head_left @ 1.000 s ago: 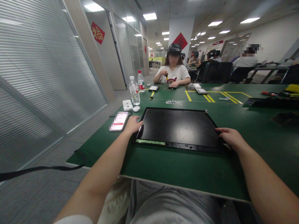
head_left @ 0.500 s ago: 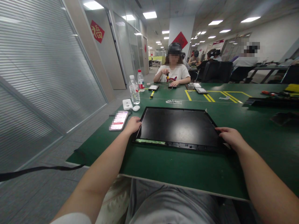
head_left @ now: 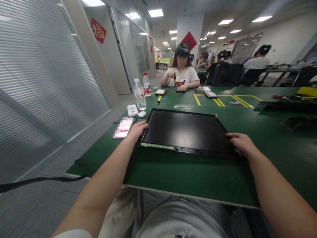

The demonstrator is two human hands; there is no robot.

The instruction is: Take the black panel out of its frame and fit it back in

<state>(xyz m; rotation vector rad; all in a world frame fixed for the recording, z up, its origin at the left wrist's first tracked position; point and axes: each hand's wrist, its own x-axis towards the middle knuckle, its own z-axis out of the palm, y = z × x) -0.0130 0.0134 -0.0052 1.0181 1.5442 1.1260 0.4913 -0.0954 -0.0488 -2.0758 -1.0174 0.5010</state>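
Observation:
A dark flat display panel [head_left: 184, 132] in a black frame lies across the middle of the view, screen side up. A green circuit strip [head_left: 157, 146] shows along its near left edge. My left hand [head_left: 138, 130] grips the left side of the frame, thumb on the rim and the other fingers partly hidden beneath. At the right side, my right hand [head_left: 241, 143] pinches the frame's edge, its lower fingers tucked under. The panel's left part looks slightly raised above the green table [head_left: 188, 178].
Left of the panel are a phone [head_left: 124, 127], a white case [head_left: 132, 110] and two water bottles [head_left: 140, 96]. Small metal pieces [head_left: 182, 106] lie beyond it. A person [head_left: 182, 71] sits opposite with a tool over a hard drive. Black parts [head_left: 279, 107] lie far right.
The panel's left and far edges have risen a little, with my left hand lifting along. My right hand keeps its hold. The whole view has shifted slightly.

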